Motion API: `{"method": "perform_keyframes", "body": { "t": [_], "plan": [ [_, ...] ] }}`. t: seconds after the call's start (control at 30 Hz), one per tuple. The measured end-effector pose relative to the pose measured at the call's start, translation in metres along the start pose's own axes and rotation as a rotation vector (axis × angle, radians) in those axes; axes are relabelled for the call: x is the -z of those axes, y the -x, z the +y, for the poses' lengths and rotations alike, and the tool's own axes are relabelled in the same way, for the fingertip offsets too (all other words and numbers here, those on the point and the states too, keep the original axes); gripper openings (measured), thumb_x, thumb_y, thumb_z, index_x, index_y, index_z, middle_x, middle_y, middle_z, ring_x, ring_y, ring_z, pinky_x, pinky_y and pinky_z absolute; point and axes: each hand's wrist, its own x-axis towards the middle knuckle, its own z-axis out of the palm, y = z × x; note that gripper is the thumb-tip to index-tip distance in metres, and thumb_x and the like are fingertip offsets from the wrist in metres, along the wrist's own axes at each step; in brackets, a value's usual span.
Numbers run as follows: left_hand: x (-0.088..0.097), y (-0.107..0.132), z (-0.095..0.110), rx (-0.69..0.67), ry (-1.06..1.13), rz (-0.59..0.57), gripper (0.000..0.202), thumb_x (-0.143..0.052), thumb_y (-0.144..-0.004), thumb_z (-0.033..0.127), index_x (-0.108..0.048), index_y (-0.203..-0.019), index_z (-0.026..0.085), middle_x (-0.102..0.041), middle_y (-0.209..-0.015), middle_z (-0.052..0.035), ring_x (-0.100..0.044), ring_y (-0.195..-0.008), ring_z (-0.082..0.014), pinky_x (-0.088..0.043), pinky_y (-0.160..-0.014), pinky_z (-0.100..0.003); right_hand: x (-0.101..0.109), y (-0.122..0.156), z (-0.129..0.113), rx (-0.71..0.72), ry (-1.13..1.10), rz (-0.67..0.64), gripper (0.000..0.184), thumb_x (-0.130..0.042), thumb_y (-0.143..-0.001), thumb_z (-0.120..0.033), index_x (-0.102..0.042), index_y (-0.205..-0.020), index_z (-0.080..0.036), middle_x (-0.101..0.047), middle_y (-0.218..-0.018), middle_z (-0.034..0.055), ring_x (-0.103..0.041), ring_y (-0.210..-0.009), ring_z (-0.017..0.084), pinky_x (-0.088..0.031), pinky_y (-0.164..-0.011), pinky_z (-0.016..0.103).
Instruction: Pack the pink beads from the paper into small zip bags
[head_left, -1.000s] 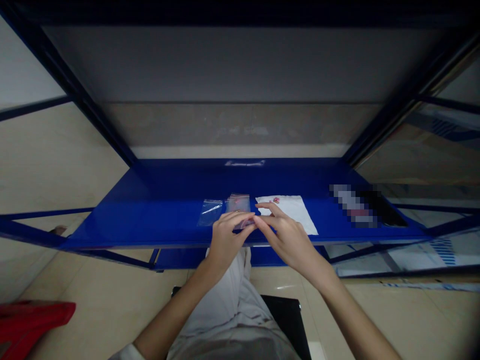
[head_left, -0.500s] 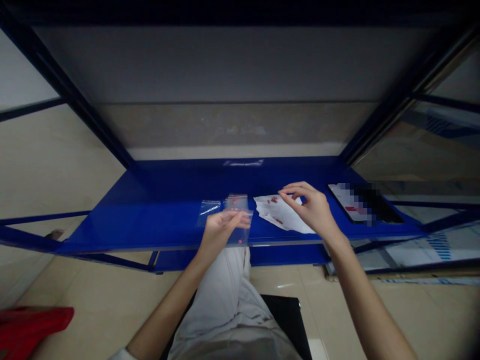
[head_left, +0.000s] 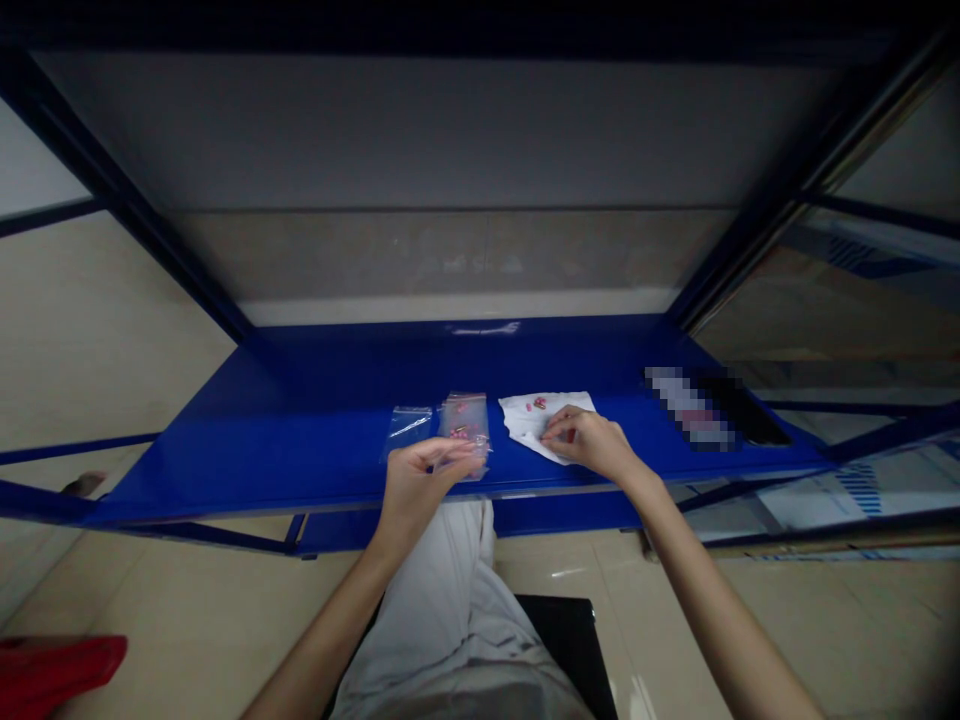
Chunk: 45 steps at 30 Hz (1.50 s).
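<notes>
My left hand is closed on a small clear plastic bag above the front edge of the blue shelf. My right hand rests on a white sheet of paper with its fingertips pinched together over small pink pieces; what is between the fingertips is too small to tell. Another clear bag with pink pieces inside lies flat on the shelf just behind the held bag, and an empty clear bag lies to its left.
A dark flat device lies at the right end of the shelf. Blue frame posts rise at both back corners. My lap and a dark seat are below; something red lies on the floor at the left.
My right hand left the bag, swung out over the paper and has now come down on it, fingers pinched. My left hand keeps the bag and has shifted slightly left.
</notes>
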Motion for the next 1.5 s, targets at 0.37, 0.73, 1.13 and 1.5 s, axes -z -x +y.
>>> {"method": "perform_keyframes", "body": {
  "t": [0.37,0.73,1.13,1.5],
  "plan": [
    [-0.005,-0.004,0.007,0.195,0.375,0.056,0.029,-0.081,-0.058,0.026,-0.071,-0.083,0.013,-0.074,-0.072,-0.0028,-0.069,-0.062,-0.0146,-0.056,-0.061,-0.024,-0.014,-0.009,-0.009,-0.214,0.055,-0.017,0.010,-0.065,-0.069,-0.033,-0.074,-0.071,-0.027,-0.072,-0.092,-0.0014,-0.065,-0.083,0.019,-0.041,-0.059,0.024],
    [-0.008,-0.005,0.006,0.020,0.176,0.118,0.030,-0.082,-0.055,0.025,-0.073,-0.082,0.015,-0.074,-0.077,-0.0033,-0.070,-0.072,-0.0169,-0.055,-0.069,-0.025,-0.014,-0.013,-0.019,-0.371,0.076,-0.010,0.014,-0.068,-0.066,-0.036,-0.073,-0.071,-0.024,-0.073,-0.087,0.0046,-0.066,-0.085,0.024,-0.041,-0.062,0.028],
    [-0.010,0.002,-0.003,-0.672,-0.469,0.159,0.013,-0.074,-0.070,0.027,-0.072,-0.082,0.023,-0.076,-0.079,0.0000,-0.069,-0.071,-0.0169,-0.050,-0.084,-0.035,0.037,0.025,-0.098,0.192,-0.401,0.323,0.011,-0.066,-0.073,-0.029,-0.074,-0.078,-0.022,-0.065,-0.088,0.0031,-0.052,-0.056,0.008,-0.042,-0.050,0.022],
    [-0.011,0.007,-0.008,-0.910,-0.674,0.125,0.015,-0.059,-0.082,0.017,-0.067,-0.094,0.022,-0.075,-0.084,-0.0006,-0.069,-0.075,-0.0157,-0.041,-0.094,-0.041,0.025,0.032,-0.120,0.176,-0.203,0.220,0.008,-0.067,-0.077,-0.029,-0.075,-0.079,-0.027,-0.066,-0.101,0.0008,-0.060,-0.064,0.011,-0.046,-0.057,0.025]
  ]
}}
